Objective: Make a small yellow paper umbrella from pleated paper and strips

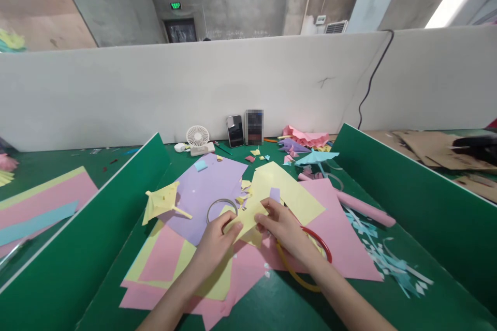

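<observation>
Both my hands pinch a small folded piece of yellow paper (248, 215) over the middle of the green table. My left hand (217, 240) grips its left side with closed fingers. My right hand (285, 227) grips its right side, fingers also closed. Under them lie yellow (295, 191), lilac (209, 186) and pink sheets (341, 238). A clear tape ring (221, 209) rests just beyond my left hand. Scissors with red and yellow handles (310, 261) lie under my right wrist. A yellow paper umbrella (161, 200) lies to the left.
Green dividers (89, 238) (404, 186) wall the workspace on both sides. At the back stand a small white fan (198, 137), two phones (235, 131), and pink, purple and blue paper umbrellas (306, 147). A pink paper roll (361, 207) and paper scraps (392, 261) lie to the right.
</observation>
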Tool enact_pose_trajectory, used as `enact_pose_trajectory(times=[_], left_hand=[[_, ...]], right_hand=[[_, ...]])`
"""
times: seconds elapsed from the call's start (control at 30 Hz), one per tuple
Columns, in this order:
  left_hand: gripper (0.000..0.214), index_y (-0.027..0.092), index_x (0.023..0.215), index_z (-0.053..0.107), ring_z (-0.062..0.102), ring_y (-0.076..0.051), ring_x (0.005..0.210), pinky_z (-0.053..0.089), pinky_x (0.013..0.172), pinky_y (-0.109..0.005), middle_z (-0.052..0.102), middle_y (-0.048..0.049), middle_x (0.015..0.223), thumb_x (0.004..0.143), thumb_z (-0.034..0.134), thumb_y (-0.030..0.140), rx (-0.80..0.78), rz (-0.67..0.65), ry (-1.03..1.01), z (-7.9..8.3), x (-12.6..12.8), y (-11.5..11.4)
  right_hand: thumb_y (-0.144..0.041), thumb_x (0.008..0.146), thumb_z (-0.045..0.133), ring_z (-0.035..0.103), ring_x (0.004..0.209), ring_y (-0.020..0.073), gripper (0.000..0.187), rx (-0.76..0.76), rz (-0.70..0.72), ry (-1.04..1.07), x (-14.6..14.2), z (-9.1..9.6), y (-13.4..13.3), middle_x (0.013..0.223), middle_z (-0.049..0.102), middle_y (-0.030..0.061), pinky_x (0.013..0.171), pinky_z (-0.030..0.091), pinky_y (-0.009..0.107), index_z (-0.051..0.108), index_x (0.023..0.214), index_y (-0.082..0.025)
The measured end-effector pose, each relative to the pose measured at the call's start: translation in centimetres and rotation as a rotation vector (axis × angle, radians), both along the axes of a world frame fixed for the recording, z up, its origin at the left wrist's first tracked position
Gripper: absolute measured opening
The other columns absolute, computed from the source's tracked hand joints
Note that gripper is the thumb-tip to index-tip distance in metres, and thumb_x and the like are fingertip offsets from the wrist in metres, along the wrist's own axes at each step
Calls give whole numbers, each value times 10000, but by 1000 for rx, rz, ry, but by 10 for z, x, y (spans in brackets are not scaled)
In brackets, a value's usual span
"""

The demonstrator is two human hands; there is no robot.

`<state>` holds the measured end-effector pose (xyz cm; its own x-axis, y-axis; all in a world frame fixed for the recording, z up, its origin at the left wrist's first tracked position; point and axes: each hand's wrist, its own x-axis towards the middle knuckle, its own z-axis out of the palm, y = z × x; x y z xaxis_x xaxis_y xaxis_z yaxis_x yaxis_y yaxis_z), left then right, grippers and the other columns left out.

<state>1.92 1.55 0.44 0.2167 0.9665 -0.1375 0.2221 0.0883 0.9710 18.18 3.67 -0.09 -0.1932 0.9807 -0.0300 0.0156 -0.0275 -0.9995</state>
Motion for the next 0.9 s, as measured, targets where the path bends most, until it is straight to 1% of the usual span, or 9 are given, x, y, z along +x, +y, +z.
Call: enact_pose_trajectory(times=[0.07,0.17,0.33,0.43,0.5,0.6,0.73,0.8,0.9], left_hand=[[222,188,610,414,326,-102,557,278,492,-211,329,57,595,779,493,309,34,11,21,0,-2,2],[187,189,642,442,359,-105,566,305,515,-212,370,54,605,772,506,308,41,50,-13,3,-4,6],[188,209,722,435,473,-122,672,398,626,-220,445,40,694,823,436,367,77,179,-84,3,-7,8],[180,214,751,446,492,-126,702,442,655,-235,460,34,727,823,444,379,86,187,-107,1,-7,8],[178,210,749,459,499,-131,717,469,666,-250,471,27,739,813,466,376,86,179,-119,1,-7,8],[186,207,745,467,511,-130,701,491,667,-266,484,24,732,815,461,380,76,171,-138,2,-7,7],[199,210,730,436,546,-127,680,491,665,-271,490,33,712,815,457,388,65,188,-177,3,-6,7],[190,214,758,436,566,-132,648,475,628,-262,504,38,679,810,467,395,52,208,-161,4,-7,6],[178,219,803,448,532,-124,541,417,549,-234,492,59,559,809,469,395,48,230,-122,5,-8,7]], right_hand=[[-296,721,574,515,552,113,133,9,15,-24,1,0,1,607,505,-40,523,398,225,520,687,-179],[-331,742,550,514,528,108,185,8,8,-31,1,0,2,585,487,-44,513,400,224,490,651,-182],[-340,759,520,527,498,122,158,-15,45,-33,-2,1,-2,545,484,-58,471,387,224,449,734,-201],[-334,752,538,491,512,109,188,38,51,-113,-4,2,-4,572,462,-49,484,380,223,457,660,-192],[-353,759,534,465,489,100,203,47,63,-134,-4,2,-4,568,445,-50,468,378,222,477,656,-188],[-387,764,528,456,450,95,211,4,53,-69,-5,1,-5,547,437,-59,444,391,220,491,699,-190],[-400,727,583,496,544,104,232,-23,-15,62,-4,1,-5,614,479,-43,547,468,248,498,694,-187],[-408,717,600,505,570,108,243,-38,-10,97,-2,0,-4,610,479,-48,593,485,266,489,701,-192],[-409,715,613,521,580,108,260,-35,15,116,0,0,-3,610,493,-49,589,473,253,465,692,-196]])
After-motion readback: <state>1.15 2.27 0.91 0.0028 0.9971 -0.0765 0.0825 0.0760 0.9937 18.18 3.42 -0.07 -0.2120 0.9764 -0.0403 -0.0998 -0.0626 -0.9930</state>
